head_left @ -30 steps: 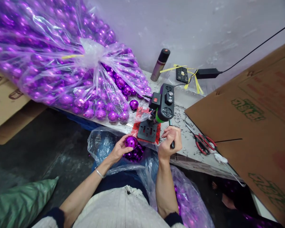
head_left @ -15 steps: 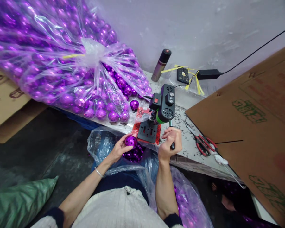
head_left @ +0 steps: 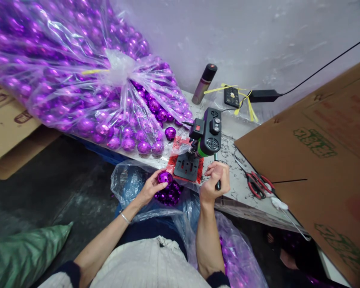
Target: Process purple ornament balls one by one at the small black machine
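Observation:
My left hand holds a shiny purple mirror-faceted ball between thumb and fingers, just left of the base plate of a small black bench drill. Below that ball, several more purple balls lie in an open clear plastic bag at the table's front edge. My right hand is wrapped round the drill's lever handle, whose dark end shows under the fist. The slotted base plate sits on red material. One loose purple ball rests behind the plate.
A huge clear bag of purple balls covers the table's left. Red-handled scissors lie at right beside a large cardboard box. Behind the drill stand a spray can and a black power adapter. Black shavings litter the tabletop.
Almost nothing differs. The left hand and its ball have shifted very slightly, and the right fist stays on the lever. The whole view has moved a touch.

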`<state>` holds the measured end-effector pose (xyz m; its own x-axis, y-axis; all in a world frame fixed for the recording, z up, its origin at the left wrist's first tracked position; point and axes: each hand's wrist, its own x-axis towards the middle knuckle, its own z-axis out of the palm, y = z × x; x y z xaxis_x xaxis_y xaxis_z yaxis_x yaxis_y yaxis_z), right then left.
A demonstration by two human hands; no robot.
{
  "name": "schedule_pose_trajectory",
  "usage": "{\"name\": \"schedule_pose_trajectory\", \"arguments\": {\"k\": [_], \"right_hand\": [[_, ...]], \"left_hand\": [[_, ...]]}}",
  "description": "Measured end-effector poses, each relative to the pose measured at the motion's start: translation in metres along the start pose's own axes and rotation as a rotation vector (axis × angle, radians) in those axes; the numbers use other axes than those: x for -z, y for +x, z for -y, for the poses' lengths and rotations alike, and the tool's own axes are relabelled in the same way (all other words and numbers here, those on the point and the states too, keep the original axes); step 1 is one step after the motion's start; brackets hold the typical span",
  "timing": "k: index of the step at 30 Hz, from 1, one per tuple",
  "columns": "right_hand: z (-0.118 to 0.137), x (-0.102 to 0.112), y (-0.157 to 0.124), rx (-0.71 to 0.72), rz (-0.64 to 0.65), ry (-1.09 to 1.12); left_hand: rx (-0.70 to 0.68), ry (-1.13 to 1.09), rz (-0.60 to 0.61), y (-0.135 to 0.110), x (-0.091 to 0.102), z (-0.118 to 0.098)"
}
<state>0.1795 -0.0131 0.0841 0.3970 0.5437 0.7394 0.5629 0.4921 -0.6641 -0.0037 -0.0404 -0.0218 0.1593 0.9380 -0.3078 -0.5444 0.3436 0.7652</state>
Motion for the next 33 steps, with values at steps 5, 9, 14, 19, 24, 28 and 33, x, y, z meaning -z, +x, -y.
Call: {"name": "schedule_pose_trajectory", "arguments": {"k": [5,9,14,19,24,28,33], "right_hand": [[0.0,0.0,0.0,-0.016,0.01,-0.016],[-0.001,0.0,0.0,0.004,0.0,-0.006],[-0.002,0.0,0.0,0.008,0.011,-0.007],[-0.001,0.0,0.0,0.005,0.008,-0.012],[-0.001,0.0,0.001,0.029,0.002,0.008],[-0.001,0.0,0.0,0.012,0.009,0.007],[-0.001,0.0,0.0,0.015,0.007,0.021]], "left_hand": [[0.001,-0.016,-0.008,0.001,0.001,0.001],[0.029,-0.067,-0.027,0.0,0.0,0.0],[0.176,-0.282,0.045,-0.006,-0.006,-0.011],[0.308,-0.48,-0.088,-0.006,-0.012,-0.031],[0.389,-0.667,-0.164,-0.002,-0.018,-0.051],[0.379,-0.691,-0.14,0.0,-0.018,-0.054],[0.384,-0.713,-0.138,-0.001,-0.018,-0.049]]}}
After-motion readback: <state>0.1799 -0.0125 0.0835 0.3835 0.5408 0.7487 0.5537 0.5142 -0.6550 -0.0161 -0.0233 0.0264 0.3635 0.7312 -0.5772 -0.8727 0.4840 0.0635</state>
